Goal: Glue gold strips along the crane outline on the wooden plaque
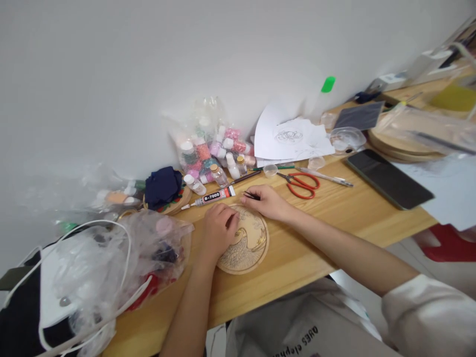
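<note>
A round wooden disc (pixel 243 253) with a line-drawn bird design and some gold-coloured strands lies flat on the table. My left hand (pixel 220 229) rests over its upper left part, fingers curled together; whatever they may pinch is hidden. At the disc's upper right edge, my right hand (pixel 268 202) is closed on slim dark tweezers (pixel 252 196), whose points face left. Just beyond my left hand lies a tube of B-7000 glue (pixel 213 197), its nozzle to the left. Red-handled scissors (pixel 303 186) lie to the right of my right hand.
Bags of small bottles (pixel 208 148) stand against the wall. Crumpled plastic bags (pixel 111 267) crowd the left side. A phone (pixel 388 178), a pen (pixel 325 176), a paper drawing (pixel 293 139) and wrapped wooden rounds (pixel 405 134) lie on the right. The table's front edge (pixel 275 298) is close to me.
</note>
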A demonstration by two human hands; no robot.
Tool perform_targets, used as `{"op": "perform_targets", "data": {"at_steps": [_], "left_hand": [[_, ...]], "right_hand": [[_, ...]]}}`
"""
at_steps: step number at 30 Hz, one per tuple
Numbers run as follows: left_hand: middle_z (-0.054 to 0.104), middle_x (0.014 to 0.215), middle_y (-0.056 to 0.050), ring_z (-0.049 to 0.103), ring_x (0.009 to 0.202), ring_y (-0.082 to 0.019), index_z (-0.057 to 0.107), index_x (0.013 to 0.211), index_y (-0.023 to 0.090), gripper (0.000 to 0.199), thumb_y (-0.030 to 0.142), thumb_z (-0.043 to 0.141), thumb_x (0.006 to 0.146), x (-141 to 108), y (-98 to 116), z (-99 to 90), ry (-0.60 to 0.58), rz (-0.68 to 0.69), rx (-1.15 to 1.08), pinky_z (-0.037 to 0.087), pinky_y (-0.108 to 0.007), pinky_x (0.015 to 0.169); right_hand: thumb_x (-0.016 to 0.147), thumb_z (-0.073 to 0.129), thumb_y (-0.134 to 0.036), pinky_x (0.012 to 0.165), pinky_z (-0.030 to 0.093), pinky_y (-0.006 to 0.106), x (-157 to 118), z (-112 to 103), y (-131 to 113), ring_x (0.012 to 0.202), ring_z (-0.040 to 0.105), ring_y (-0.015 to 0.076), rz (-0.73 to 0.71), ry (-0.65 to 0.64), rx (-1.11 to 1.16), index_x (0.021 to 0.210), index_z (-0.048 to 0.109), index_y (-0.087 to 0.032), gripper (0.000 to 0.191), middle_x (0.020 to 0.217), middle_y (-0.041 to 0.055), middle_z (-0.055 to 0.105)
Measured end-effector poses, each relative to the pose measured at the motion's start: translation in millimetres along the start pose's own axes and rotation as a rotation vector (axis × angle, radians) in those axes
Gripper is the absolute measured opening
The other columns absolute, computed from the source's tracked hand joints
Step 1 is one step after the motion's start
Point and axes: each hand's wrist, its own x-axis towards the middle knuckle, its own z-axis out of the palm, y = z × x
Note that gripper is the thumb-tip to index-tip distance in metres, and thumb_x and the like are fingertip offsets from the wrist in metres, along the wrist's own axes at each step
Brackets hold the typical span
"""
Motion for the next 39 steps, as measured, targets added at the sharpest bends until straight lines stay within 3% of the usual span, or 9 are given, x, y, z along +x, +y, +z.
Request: {"op": "perform_targets", "data": {"at_steps": [10, 14, 17, 21, 29, 39], "left_hand": [[0.06, 0.076, -0.003, 0.054, 0.077, -0.019, 0.057, 0.073, 0.019, 0.017, 0.02, 0.05, 0.089, -1, -4, 2.8, 0.038, -0.006, 0.002, 0.043, -0.033, 0.072], [0.06, 0.077, -0.004, 0.054, 0.078, -0.019, 0.057, 0.075, 0.018, 0.017, 0.019, 0.048, 0.089, -1, -4, 0.7, 0.035, -0.011, -0.015, 0.043, -0.033, 0.073], [0.06, 0.077, -0.003, 0.054, 0.078, -0.019, 0.057, 0.075, 0.018, 0.017, 0.019, 0.048, 0.089, -1, -3, -0.9, 0.056, -0.026, -0.019, 0.043, -0.033, 0.073], [0.059, 0.075, -0.003, 0.054, 0.076, -0.018, 0.057, 0.074, 0.018, 0.017, 0.02, 0.049, 0.089, -1, -2, -1.2, 0.063, -0.023, -0.015, 0.043, -0.033, 0.072], [0.059, 0.075, -0.003, 0.054, 0.077, -0.018, 0.056, 0.073, 0.019, 0.017, 0.02, 0.049, 0.089, -1, 1, -2.4, 0.075, -0.011, -0.018, 0.043, -0.033, 0.072], [0.059, 0.075, -0.003, 0.054, 0.076, -0.017, 0.058, 0.075, 0.018, 0.018, 0.022, 0.048, 0.09, -2, 1, -2.4, 0.09, -0.003, 0.003, 0.043, -0.032, 0.072]], "right_hand": [[0.08, 0.053, -0.034, 0.052, 0.021, 0.025, 0, 3, 0, 0.052, 0.028, 0.008, 0.024, 0.015, -0.023, 0.051, 0.031, -0.02, 0.04, 0.05, -0.0068, 0.028], [0.077, 0.054, -0.032, 0.055, 0.029, 0.025, 1, 0, -5, 0.056, 0.04, 0.0101, 0.056, 0.168, 0.128, 0.06, 0.047, -0.018, 0.023, 0.056, -0.0043, 0.044], [0.078, 0.051, -0.034, 0.054, 0.032, 0.025, 3, -3, -7, 0.054, 0.042, 0.0106, 0.122, 0.254, 0.293, 0.069, 0.052, -0.018, 0.018, 0.056, -0.0043, 0.048], [0.077, 0.052, -0.038, 0.05, 0.029, 0.025, 2, -4, -8, 0.047, 0.037, 0.0087, 0.178, 0.205, 0.368, 0.058, 0.045, -0.019, 0.027, 0.048, -0.0057, 0.043], [0.074, 0.058, -0.04, 0.05, 0.023, 0.025, 0, -1, -12, 0.05, 0.029, 0.0074, 0.126, 0.148, 0.263, 0.052, 0.041, -0.019, 0.035, 0.05, -0.0071, 0.033], [0.073, 0.059, -0.038, 0.047, 0.026, 0.023, 0, 0, -12, 0.044, 0.034, 0.0067, 0.263, 0.098, 0.48, 0.051, 0.045, -0.018, 0.033, 0.044, -0.0064, 0.042]]}}
